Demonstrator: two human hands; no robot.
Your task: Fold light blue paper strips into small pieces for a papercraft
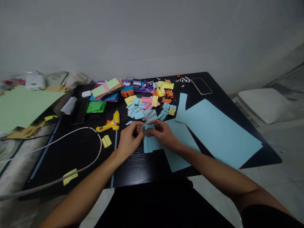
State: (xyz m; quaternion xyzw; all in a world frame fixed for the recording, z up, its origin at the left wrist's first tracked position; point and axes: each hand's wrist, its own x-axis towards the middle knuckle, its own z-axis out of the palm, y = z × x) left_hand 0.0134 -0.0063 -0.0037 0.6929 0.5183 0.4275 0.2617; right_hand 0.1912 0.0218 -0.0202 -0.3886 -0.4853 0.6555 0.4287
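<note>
Both hands meet at a small light-blue paper piece [149,126] above the table's middle. My left hand [131,136] pinches its left edge between thumb and fingers. My right hand [163,133] closes on the right side of the same piece. Directly below lies a creased light-blue paper strip [148,145]. Just beyond the fingers, scissors [149,115] rest on blue paper. A yellow glue gun [112,123] lies left of my left hand. Larger light-blue sheets [218,133] spread to the right, partly under my right forearm.
Folded blue pieces [136,109], pink pieces [148,101] and orange scraps [167,95] pile up behind the hands. A phone [201,86] sits at the back right. A white cable [91,163] loops across the left side. Stacked coloured paper [106,89] and a green bundle [96,107] lie back left.
</note>
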